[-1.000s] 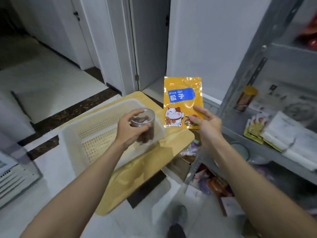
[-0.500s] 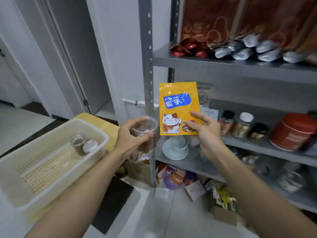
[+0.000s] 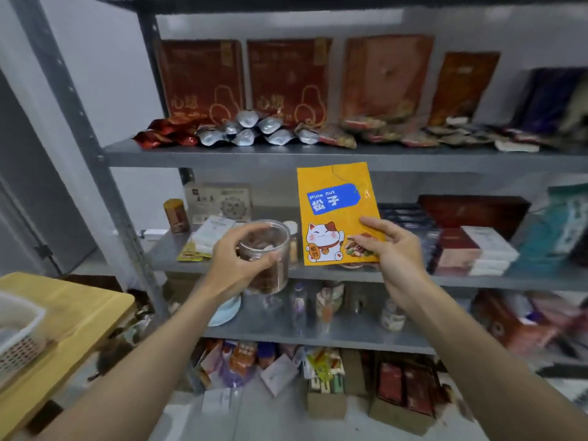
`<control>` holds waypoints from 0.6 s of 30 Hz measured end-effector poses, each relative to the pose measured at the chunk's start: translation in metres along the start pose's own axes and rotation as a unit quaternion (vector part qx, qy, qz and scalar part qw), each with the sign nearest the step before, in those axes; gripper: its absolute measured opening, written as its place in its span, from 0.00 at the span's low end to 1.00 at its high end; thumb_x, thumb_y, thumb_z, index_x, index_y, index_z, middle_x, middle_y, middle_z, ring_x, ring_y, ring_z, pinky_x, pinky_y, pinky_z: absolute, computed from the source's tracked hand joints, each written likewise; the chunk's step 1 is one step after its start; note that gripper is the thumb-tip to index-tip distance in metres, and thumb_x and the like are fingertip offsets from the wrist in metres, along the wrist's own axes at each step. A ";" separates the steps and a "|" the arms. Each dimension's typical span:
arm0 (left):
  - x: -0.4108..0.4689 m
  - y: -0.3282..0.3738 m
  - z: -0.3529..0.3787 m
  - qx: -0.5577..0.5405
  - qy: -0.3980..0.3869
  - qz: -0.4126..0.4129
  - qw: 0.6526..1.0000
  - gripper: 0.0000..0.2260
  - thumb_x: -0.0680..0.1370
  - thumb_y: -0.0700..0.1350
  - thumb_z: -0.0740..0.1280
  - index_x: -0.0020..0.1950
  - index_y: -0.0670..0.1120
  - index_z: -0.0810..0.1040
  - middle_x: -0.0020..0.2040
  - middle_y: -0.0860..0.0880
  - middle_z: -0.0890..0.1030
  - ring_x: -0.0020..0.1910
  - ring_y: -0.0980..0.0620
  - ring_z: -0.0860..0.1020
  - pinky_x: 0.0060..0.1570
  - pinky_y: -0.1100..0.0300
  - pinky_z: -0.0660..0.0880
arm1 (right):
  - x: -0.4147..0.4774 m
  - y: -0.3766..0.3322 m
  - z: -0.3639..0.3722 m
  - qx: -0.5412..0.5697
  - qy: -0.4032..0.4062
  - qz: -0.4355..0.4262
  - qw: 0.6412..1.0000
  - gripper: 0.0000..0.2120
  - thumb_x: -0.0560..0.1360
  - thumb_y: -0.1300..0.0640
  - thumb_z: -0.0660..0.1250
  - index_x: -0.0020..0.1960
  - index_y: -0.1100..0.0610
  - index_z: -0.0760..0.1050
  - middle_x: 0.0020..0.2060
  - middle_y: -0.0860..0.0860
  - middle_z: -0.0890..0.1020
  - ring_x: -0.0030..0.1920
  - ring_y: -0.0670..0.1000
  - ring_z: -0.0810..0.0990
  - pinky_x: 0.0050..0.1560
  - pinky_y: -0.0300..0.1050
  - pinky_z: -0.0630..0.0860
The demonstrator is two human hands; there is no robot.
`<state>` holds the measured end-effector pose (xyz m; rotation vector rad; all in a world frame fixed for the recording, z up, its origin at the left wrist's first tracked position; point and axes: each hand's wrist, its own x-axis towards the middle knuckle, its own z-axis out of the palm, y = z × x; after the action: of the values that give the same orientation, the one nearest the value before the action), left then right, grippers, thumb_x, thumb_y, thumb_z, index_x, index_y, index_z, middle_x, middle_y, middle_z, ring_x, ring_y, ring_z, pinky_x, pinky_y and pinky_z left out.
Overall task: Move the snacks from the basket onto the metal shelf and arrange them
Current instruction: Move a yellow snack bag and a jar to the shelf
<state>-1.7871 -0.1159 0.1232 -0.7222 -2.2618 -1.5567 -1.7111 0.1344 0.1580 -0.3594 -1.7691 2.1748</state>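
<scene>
My left hand (image 3: 237,265) grips a clear plastic jar (image 3: 266,249) holding brown snacks, in front of the middle tier of the grey metal shelf (image 3: 318,159). My right hand (image 3: 393,249) pinches the lower right corner of a flat orange pine nut bag (image 3: 337,211) with a cartoon cat, held upright before the same tier. The white basket (image 3: 19,326) shows only its corner at the left edge, on a yellow table (image 3: 73,310).
The top tier carries red pouches, silver packets and tall red bags. The middle tier holds a small tin (image 3: 176,216), paper sachets and stacked boxes (image 3: 471,249). Jars and a pale bowl stand below; boxes and packets crowd the floor.
The view has swung right from the basket and table to face the shelf. Both hands kept their hold and moved with the jar and bag up toward the middle tier.
</scene>
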 end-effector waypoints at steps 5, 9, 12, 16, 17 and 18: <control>0.033 0.041 0.071 -0.024 -0.038 0.030 0.999 0.23 0.62 0.61 0.73 0.56 0.60 0.80 0.55 0.52 0.81 0.53 0.58 0.79 0.53 0.61 0.76 | 0.010 -0.035 -0.071 0.020 0.041 -0.030 0.998 0.16 0.70 0.66 0.74 0.56 0.54 0.82 0.51 0.56 0.85 0.46 0.55 0.86 0.51 0.57 0.82; 0.068 0.072 0.121 -0.040 -0.068 0.069 0.994 0.23 0.64 0.60 0.74 0.58 0.58 0.80 0.56 0.54 0.81 0.54 0.58 0.79 0.53 0.59 0.77 | 0.029 -0.061 -0.121 0.019 0.080 -0.058 0.995 0.15 0.70 0.66 0.74 0.54 0.54 0.82 0.49 0.55 0.86 0.47 0.52 0.86 0.50 0.49 0.82; 0.101 0.091 0.158 -0.059 -0.082 0.098 0.990 0.23 0.65 0.58 0.75 0.58 0.56 0.80 0.56 0.54 0.81 0.55 0.56 0.79 0.55 0.54 0.77 | 0.050 -0.083 -0.157 0.031 0.102 -0.071 0.992 0.16 0.71 0.69 0.72 0.56 0.56 0.81 0.47 0.55 0.85 0.44 0.53 0.87 0.42 0.45 0.84; 0.153 0.110 0.211 -0.084 -0.091 0.130 0.984 0.23 0.65 0.56 0.75 0.58 0.53 0.81 0.57 0.52 0.82 0.56 0.53 0.80 0.58 0.48 0.77 | 0.094 -0.106 -0.202 0.032 0.121 -0.079 0.989 0.16 0.71 0.69 0.72 0.56 0.56 0.81 0.49 0.57 0.85 0.43 0.55 0.87 0.45 0.50 0.83; 0.167 0.116 0.223 -0.087 -0.093 0.136 0.982 0.23 0.65 0.56 0.75 0.58 0.52 0.81 0.56 0.51 0.82 0.56 0.53 0.80 0.59 0.48 0.76 | 0.107 -0.113 -0.212 0.034 0.127 -0.079 0.988 0.16 0.71 0.70 0.72 0.56 0.56 0.81 0.49 0.58 0.85 0.43 0.55 0.87 0.45 0.51 0.83; 0.180 0.122 0.235 -0.090 -0.095 0.145 0.981 0.23 0.65 0.56 0.75 0.58 0.51 0.81 0.56 0.52 0.82 0.56 0.54 0.80 0.59 0.50 0.76 | 0.119 -0.120 -0.221 0.035 0.133 -0.079 0.987 0.16 0.71 0.70 0.71 0.56 0.56 0.81 0.49 0.58 0.85 0.42 0.55 0.87 0.44 0.52 0.83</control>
<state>-1.8597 0.1798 0.2241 -1.2381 -2.0394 -1.6193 -1.7253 0.4029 0.2301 -0.4514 -1.5188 1.9708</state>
